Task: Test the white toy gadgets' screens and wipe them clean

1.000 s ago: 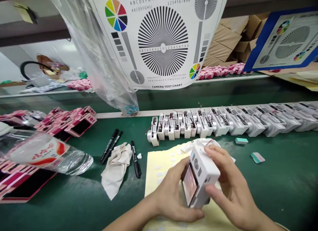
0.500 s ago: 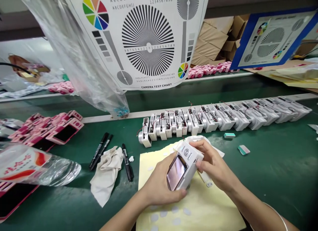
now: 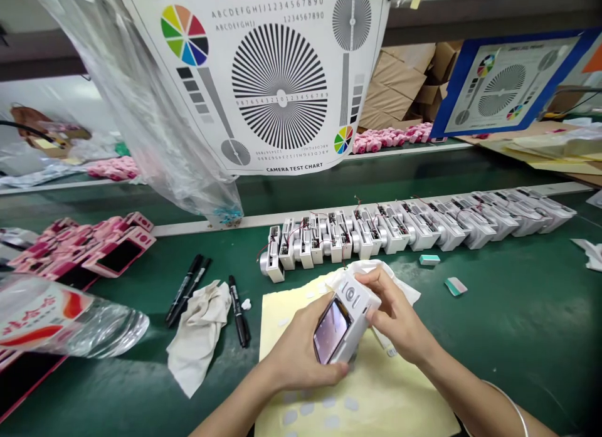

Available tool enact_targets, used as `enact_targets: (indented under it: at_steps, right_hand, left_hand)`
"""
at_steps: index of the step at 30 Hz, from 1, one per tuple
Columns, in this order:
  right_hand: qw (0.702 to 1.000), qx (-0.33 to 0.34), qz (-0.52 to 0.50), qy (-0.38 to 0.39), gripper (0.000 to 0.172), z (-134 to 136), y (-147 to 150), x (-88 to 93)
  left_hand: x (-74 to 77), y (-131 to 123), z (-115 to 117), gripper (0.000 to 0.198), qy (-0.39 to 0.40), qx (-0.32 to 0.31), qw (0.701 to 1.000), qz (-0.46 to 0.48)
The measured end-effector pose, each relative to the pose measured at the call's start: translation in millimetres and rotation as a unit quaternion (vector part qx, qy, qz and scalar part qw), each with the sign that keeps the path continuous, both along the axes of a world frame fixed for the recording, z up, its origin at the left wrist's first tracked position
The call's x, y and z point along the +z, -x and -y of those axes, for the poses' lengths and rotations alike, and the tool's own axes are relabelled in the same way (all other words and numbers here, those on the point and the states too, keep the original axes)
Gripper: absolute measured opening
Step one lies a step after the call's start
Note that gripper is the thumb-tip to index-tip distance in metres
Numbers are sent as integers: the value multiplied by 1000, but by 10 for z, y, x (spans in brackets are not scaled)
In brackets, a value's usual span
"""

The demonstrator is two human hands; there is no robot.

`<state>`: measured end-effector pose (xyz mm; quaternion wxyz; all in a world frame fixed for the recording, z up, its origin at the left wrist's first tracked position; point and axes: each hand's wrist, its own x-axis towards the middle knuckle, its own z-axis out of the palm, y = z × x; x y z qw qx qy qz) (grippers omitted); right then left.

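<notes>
My left hand [image 3: 301, 355] cradles a white digital camera [image 3: 345, 321] from below, and its rear screen [image 3: 327, 331] shows a pinkish picture and faces up and to the left. My right hand [image 3: 395, 311] grips the camera's far end with its fingers. Both hands are over a pale yellow sheet [image 3: 286, 311] dotted with small whitish stickers. A crumpled white cloth [image 3: 376, 275] lies under the camera's far side, partly hidden by my hands. The camera's underside is hidden.
A row of open white camera bodies with red wires [image 3: 376, 233] runs along the green bench. Left of the sheet lie black markers [image 3: 185, 299] and a rag [image 3: 197, 340]. Further left are a plastic water bottle [image 3: 79, 321] and pink cameras [image 3: 117, 252]. A camera test chart [image 3: 277, 79] hangs above.
The camera has turned and tilted, its screen now facing more upward. My hands sit lower and closer together, and the view has shifted, bringing a bangle on my right wrist into sight.
</notes>
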<state>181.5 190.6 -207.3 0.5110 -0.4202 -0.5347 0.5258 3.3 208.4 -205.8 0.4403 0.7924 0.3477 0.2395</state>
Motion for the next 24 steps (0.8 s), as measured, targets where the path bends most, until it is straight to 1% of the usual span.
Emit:
enact_targets:
  at_steps: [3, 6, 9, 11, 13, 16, 18, 20, 22, 23, 24]
  right_hand:
    - [1000, 1, -12, -15, 28, -43, -8, -40]
    - [999, 12, -39, -5, 32, -90, -12, -56]
    - [995, -18, -93, 24, 34, -110, 21, -58]
    - [990, -45, -128, 40, 35, -108, 55, -71]
    - [988, -51, -142, 46, 33, -103, 87, -101]
    - [989, -46, -138, 41, 29, -107, 123, -172]
    - [988, -50, -141, 34, 29, -118, 141, -221]
    - [988, -60, -142, 25, 28, -132, 151, -257]
    - [989, -82, -120, 8, 26, -146, 149, -276]
    - [992, -91, -91, -2, 24, -151, 143, -283]
    - [995, -89, -41, -9, 21, -156, 134, -289]
  left_hand:
    - [-39, -8, 15, 64, -18, 32, 999, -13]
    - [-66, -3, 19, 71, -75, 105, 991, -35]
    - [-77, 13, 5, 70, -151, 168, 973, -54]
    - [-96, 24, -10, 70, -192, 194, 959, -69]
    - [-132, 34, -27, 69, -250, 217, 939, -89]
    - [-196, 41, -47, 66, -366, 245, 890, -118]
    - [-221, 42, -52, 66, -419, 254, 862, -131]
    - [-219, 48, -52, 67, -441, 253, 851, -134]
    - [-192, 68, -58, 67, -442, 254, 851, -129]
    - [-172, 87, -67, 67, -440, 259, 850, -126]
    - [-150, 112, -81, 66, -441, 266, 848, -125]
